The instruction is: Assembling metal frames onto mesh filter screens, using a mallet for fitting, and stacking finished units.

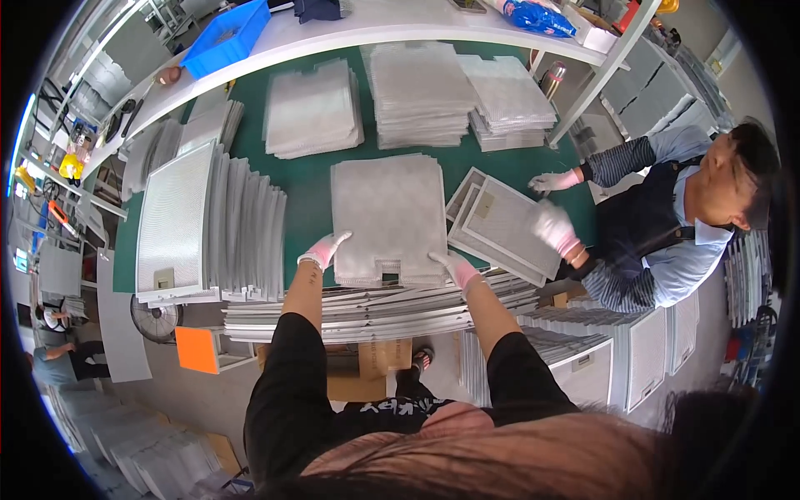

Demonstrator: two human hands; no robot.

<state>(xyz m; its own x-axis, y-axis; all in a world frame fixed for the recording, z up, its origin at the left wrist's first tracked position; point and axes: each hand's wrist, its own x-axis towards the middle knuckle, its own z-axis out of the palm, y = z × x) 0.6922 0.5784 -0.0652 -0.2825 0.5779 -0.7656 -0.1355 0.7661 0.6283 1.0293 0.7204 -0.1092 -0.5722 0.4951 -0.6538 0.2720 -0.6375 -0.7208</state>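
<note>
A squared stack of grey metal mesh sheets [388,212] with a notch in its near edge lies on the green table in front of me. My left hand [327,249], in a pale glove, grips the stack's left edge near its front corner. At the front right corner, my gloved right hand [454,267] holds the stack, its fingertips over the top sheet. Just to the right lie several framed mesh filter panels [508,221], overlapping at a slant. On the left, a row of framed filter panels [177,221] stands on edge.
Behind are more mesh stacks [310,108] on the green table [304,187], under a white shelf [350,35] with a blue bin [225,37]. A co-worker [667,217] with gloved hands works at the right. Long white frame pieces [375,315] lie along the near edge.
</note>
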